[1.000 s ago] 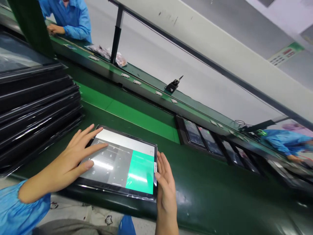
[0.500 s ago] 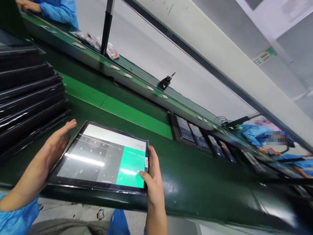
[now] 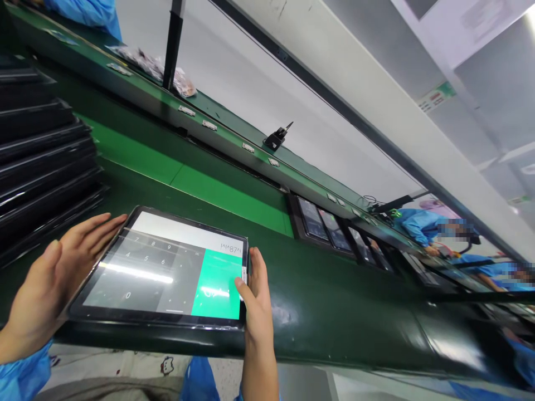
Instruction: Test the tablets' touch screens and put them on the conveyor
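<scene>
A tablet (image 3: 142, 289) in a black bezel lies tilted above the near edge of the green bench, its screen lit with a calculator, grey keys and a bright green panel. My right hand (image 3: 257, 301) grips its right edge, thumb on the green panel and fingers partly hidden behind the side. Against the left edge rests my left hand (image 3: 54, 273), with fingers stretched out and thumb raised off the screen. Whether those fingers reach under the tablet is hidden. A small white label (image 3: 244, 275) sits at the tablet's right edge.
Black wrapped flat items are stacked (image 3: 42, 161) at the left. Several tablets lie in dark trays (image 3: 330, 228) along the belt to the right. Small white parts (image 3: 209, 125) and a black plug adapter (image 3: 276, 137) are on the far ledge. Co-workers in blue sleeves (image 3: 418, 225) sit beyond.
My left thumb has lifted away from the tablet and the left fingers have spread. One more character shows on the calculator's top line. The view has shifted slightly.
</scene>
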Demonstrator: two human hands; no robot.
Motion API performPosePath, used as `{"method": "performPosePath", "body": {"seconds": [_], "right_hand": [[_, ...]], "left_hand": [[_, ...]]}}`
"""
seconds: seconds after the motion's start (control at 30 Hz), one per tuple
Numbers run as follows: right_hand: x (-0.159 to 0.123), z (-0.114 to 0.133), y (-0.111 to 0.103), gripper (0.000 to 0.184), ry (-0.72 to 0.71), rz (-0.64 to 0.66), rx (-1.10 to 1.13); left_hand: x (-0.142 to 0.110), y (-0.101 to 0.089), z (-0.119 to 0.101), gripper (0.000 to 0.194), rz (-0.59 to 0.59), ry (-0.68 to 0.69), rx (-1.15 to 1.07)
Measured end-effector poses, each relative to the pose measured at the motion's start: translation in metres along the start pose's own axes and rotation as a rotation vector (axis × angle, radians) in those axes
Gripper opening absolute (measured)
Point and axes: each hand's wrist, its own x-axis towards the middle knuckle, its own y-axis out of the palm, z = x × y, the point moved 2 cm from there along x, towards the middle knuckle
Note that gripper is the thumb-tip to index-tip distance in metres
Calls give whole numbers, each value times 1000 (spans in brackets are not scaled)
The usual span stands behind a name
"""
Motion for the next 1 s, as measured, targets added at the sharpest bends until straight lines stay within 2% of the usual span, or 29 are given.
{"method": "performPosePath", "body": {"seconds": [0.2, 0.33, 0.43, 0.5, 0.7, 1.0], "right_hand": [[-3, -3, -1, 62, -27, -144, 99], [-16, -11, -3, 50, -1, -193, 77], [-23, -15, -3, 48, -15, -198, 21], [-24, -15, -2, 49, -38, -200, 21], [-24, -7, 6, 48, -39, -221, -47], [-26, -9, 7, 55, -80, -186, -49]], "left_hand": [[-5, -3, 0, 67, -38, -39, 62], [-9, -27, 6, 63, 52, -34, 224], [-19, -49, 12, 58, 95, -7, 407], [-28, -55, 14, 60, 102, 18, 490], [-46, -36, 12, 74, 141, 151, 741], [-43, -27, 17, 74, 106, 240, 892]]}}
